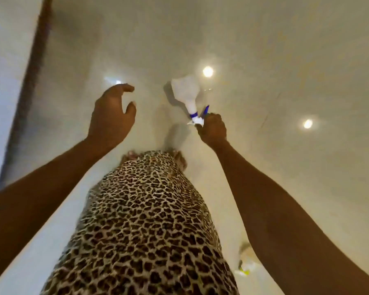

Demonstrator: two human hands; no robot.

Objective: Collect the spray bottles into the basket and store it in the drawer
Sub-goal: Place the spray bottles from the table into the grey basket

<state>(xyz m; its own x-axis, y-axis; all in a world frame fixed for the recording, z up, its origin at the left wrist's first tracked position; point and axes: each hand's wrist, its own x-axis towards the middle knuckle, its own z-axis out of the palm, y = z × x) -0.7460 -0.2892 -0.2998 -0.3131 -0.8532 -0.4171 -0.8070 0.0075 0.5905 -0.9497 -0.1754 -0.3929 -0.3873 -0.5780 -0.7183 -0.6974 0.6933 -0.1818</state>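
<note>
A white spray bottle (186, 92) with a blue collar and trigger hangs over the glossy cream floor, its body pointing away from me. My right hand (212, 129) is shut on its spray head. To the left, at about the same height, my left hand (112, 116) is held out with curled, spread fingers and nothing in it. No basket or drawer is in view. The picture is blurred by motion.
A shiny pale tiled floor (264, 60) reflects ceiling lights. A dark strip (28, 81) runs along the left edge beside a lighter surface. My leopard-print garment (145, 220) fills the lower middle. A blurred pale object with a yellow-green part (246, 265) lies at lower right.
</note>
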